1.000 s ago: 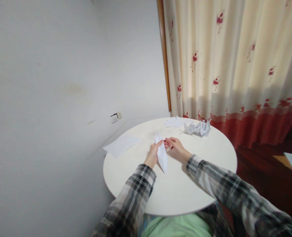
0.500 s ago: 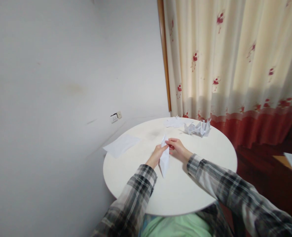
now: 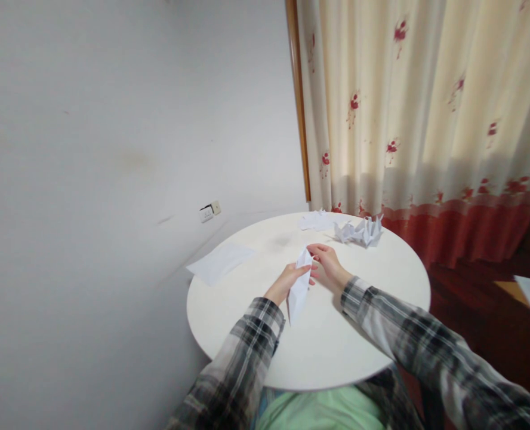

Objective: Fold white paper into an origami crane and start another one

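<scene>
Centre of frame: the folded paper [image 3: 299,285], held above the round table [image 3: 359,334], runs lengthwise from upper right to lower left. The left hand [image 3: 287,280] pinches its middle; the right hand [image 3: 328,264] grips the upper tip (both closed).

The scene is viewed from a single head-worn camera, aimed forward and down at the round white table [image 3: 381,334] from close above its near edge; the wall beyond is taken in too.
</scene>
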Motion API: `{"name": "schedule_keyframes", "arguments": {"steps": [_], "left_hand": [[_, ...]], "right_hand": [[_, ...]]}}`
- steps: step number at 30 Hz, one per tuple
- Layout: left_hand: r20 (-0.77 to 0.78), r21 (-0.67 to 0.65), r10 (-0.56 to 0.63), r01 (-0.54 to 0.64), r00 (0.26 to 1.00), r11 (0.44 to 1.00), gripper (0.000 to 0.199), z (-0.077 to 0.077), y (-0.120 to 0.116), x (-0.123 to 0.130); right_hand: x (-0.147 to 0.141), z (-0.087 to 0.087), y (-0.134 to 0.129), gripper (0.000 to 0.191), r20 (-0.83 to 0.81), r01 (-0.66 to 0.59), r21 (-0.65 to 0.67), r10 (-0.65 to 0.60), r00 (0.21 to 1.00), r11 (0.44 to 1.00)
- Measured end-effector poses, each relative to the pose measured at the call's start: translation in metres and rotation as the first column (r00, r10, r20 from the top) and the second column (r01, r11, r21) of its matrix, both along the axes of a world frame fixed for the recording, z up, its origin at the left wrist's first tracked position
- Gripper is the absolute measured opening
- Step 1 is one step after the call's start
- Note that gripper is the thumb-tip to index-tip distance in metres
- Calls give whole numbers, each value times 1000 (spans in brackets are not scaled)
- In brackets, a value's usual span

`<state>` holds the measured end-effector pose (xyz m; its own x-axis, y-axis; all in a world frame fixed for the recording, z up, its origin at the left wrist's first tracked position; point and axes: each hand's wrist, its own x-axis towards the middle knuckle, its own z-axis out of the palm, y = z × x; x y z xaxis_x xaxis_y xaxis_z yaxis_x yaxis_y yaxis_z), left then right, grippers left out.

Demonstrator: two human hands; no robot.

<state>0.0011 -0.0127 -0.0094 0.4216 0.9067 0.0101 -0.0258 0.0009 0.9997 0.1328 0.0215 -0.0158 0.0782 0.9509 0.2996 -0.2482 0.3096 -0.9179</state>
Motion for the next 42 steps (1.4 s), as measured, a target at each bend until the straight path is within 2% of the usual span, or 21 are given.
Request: {"name": "schedule_keyframes", "arguments": {"steps": [4, 7, 11, 14, 17, 21, 26, 33, 37, 42], "left_hand": [[-8, -30, -26, 26, 1000, 999, 39, 1, -2, 0], [-8, -42, -30, 30, 1000, 999, 39, 2, -2, 1], [12, -55, 5, -5, 1000, 998, 35, 1, -1, 2], [49, -36, 79, -77, 996, 996, 27, 0, 0, 4], [69, -19, 110, -109, 992, 994, 19, -3, 3, 4], [45, -51, 50, -48, 998, 998, 20, -7, 6, 3], [36, -43, 5, -4, 999, 999, 30, -8, 8, 1], [6, -81, -64, 64, 998, 995, 35, -3, 4, 2], [-15, -69, -102, 101, 995, 992, 38, -3, 2, 2], [-12, -68, -153, 152, 988, 986, 39, -4, 2, 2]], "right_hand": [[1, -1, 3, 22, 9, 35, 28, -35, 999, 999], [0, 1, 3, 20, -34, -16, 20, 17, 999, 1000], [-4, 4, -4, 24, -103, -191, -33, 187, 977, 981], [-9, 4, -12, 26, -4, -418, -90, 419, 908, 904], [-12, 1, -16, 25, 22, -499, -116, 505, 863, 859], [-12, -3, -16, 24, 8, -488, -97, 491, 871, 868], [-11, -2, -16, 25, -8, -451, -87, 452, 892, 888], [-11, 3, -16, 29, -20, -261, -95, 260, 965, 961], [-11, 4, -16, 33, -61, -197, -109, 192, 980, 974], [-11, 2, -14, 37, -20, -128, -86, 127, 992, 988]]}}
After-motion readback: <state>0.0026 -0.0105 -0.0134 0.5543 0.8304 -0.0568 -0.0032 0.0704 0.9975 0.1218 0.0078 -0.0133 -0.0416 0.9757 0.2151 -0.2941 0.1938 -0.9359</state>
